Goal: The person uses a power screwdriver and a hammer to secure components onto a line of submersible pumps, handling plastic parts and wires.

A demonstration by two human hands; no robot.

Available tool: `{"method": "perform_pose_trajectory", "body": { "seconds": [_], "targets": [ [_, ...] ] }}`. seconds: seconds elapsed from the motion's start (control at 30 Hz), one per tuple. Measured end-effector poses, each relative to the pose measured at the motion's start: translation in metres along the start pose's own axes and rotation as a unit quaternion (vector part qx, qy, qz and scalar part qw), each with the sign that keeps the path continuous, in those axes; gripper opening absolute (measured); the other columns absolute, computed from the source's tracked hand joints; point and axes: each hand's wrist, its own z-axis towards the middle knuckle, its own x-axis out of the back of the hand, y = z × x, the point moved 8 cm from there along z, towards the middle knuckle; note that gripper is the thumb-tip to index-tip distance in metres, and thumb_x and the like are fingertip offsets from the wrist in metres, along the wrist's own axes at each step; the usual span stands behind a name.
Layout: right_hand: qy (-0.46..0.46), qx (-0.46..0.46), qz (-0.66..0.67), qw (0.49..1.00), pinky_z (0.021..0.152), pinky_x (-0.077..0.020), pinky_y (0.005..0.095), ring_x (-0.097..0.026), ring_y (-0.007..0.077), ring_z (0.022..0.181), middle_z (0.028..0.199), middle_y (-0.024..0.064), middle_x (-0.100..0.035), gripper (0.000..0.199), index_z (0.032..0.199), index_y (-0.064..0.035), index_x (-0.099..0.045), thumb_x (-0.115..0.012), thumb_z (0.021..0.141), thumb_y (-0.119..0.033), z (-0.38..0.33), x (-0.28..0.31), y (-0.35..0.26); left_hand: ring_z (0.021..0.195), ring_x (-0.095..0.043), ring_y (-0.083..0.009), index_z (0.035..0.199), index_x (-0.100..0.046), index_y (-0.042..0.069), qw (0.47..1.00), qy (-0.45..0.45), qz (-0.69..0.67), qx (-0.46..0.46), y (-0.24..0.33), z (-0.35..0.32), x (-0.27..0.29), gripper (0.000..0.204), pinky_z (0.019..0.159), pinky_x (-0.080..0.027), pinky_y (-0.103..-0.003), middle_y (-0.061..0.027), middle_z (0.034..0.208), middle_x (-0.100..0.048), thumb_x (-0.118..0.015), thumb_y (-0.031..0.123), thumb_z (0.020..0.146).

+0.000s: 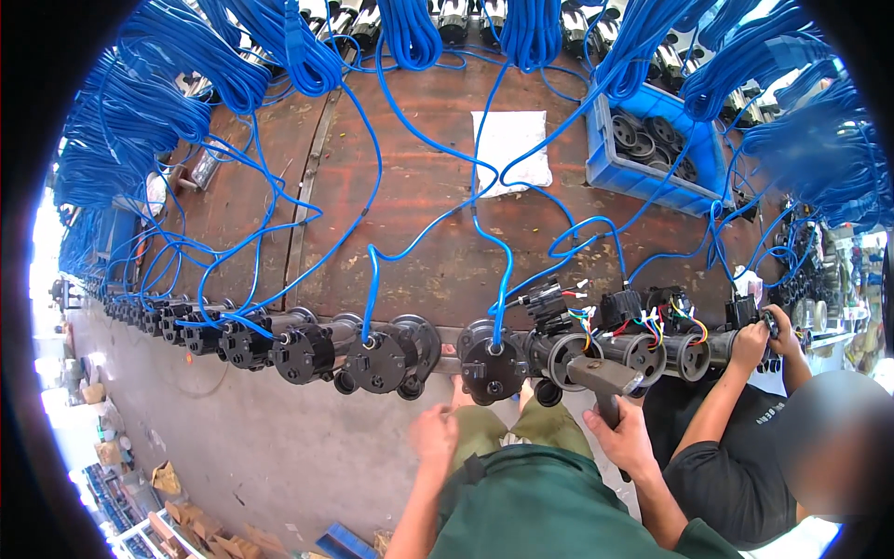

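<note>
My right hand (626, 440) is closed round the handle of a hammer (605, 377). The hammer's worn grey head covers part of an uncapped, round-ended metal motor (565, 359); whether they touch I cannot tell. Left of that lies a motor with a black end cap (494, 368), a blue cable running into its top. My left hand (435, 433) hangs below another capped motor (384, 361), apart from it. Its fingers are curled in, slightly blurred, with nothing seen in them. Black caps with coloured wires (549, 309) rest behind the uncapped motors.
Capped motors (247, 345) line the edge of the brown worktable (419, 121). Bundled blue cables (410, 37) hang at the back, their leads crossing the top. A blue crate (652, 186) holds black round parts; a white packet (512, 149) lies beside it. A co-worker (717, 419) works at right.
</note>
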Motion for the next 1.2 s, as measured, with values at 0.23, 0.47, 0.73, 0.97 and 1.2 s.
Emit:
{"method": "perform_pose_trajectory", "body": {
  "seconds": [0.23,0.47,0.73,0.97,1.2],
  "targets": [
    [0.031,0.006,0.010,0.999,0.051,-0.0325,0.0302,-0.039,0.0067,0.059,0.061,-0.0032,-0.048,0.032,0.082,0.0005,-0.061,-0.082,0.094,-0.022,-0.013,0.002,0.001,0.102,-0.071,-0.0334,0.138,-0.058,-0.003,0.983,-0.082,-0.166,0.002,0.022,0.023,-0.025,0.087,0.090,-0.057,-0.045,-0.0185,0.107,-0.074,-0.093,0.038,0.069],
    [0.022,-0.023,-0.041,0.999,0.050,-0.0357,0.0336,-0.040,0.0099,0.053,0.057,0.0037,-0.051,0.034,0.084,0.0025,-0.065,-0.081,0.094,-0.026,-0.030,-0.022,-0.012,0.104,-0.072,-0.0420,0.129,-0.063,0.002,0.963,0.088,-0.233,-0.100,0.055,0.051,-0.081,0.081,0.088,-0.060,-0.050,-0.0247,0.117,-0.068,-0.095,0.043,0.066],
    [0.109,0.053,-0.049,0.991,0.047,-0.0348,0.0347,-0.039,0.0122,0.047,0.052,0.0068,-0.050,0.026,0.085,0.0027,-0.067,-0.082,0.092,-0.017,-0.042,-0.005,-0.001,0.082,-0.076,-0.0327,0.110,-0.076,0.004,0.969,0.096,-0.203,-0.102,0.052,0.044,-0.066,0.045,0.077,-0.059,-0.046,-0.0172,0.091,-0.078,-0.087,0.028,0.073],
    [0.079,0.116,-0.072,0.987,0.049,-0.0423,0.0392,-0.047,0.0211,0.044,0.055,0.0126,-0.055,0.025,0.086,0.0012,-0.067,-0.082,0.091,-0.018,-0.045,-0.014,-0.005,0.087,-0.076,-0.0243,0.110,-0.076,0.003,0.964,0.044,-0.241,-0.107,0.053,0.050,-0.054,0.042,0.082,-0.059,-0.042,-0.0130,0.095,-0.079,-0.088,0.021,0.074],
    [-0.045,0.240,-0.240,0.940,0.060,-0.0528,0.0441,-0.068,0.0336,0.069,0.079,0.0100,-0.068,0.032,0.098,-0.0114,-0.065,-0.086,0.076,-0.022,-0.026,-0.076,-0.025,0.093,-0.075,-0.0430,0.120,-0.070,0.004,0.955,0.103,-0.236,-0.145,0.050,0.051,-0.052,0.065,0.077,-0.062,-0.051,-0.0265,0.105,-0.074,-0.089,0.042,0.071]
  ]
}}
